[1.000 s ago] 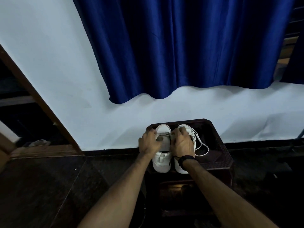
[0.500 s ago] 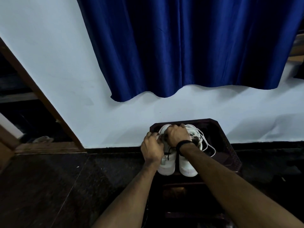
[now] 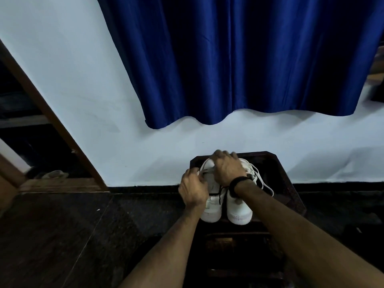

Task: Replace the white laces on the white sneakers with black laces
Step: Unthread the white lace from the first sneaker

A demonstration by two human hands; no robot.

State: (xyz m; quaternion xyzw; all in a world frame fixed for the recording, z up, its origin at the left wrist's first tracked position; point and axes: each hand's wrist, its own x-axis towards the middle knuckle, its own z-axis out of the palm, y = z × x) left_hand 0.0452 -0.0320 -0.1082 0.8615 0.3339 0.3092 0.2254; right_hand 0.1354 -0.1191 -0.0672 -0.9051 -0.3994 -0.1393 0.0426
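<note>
Sneakers sit side by side on the dark stool by the wall. My left hand pinches a white lace over the left shoe; my right hand's fingers curl over the toes, grip hidden.

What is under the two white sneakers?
The two white sneakers stand side by side on a dark brown stool with a patterned top. The part of the top directly below the soles is covered, so whether anything lies there cannot be seen.
</note>
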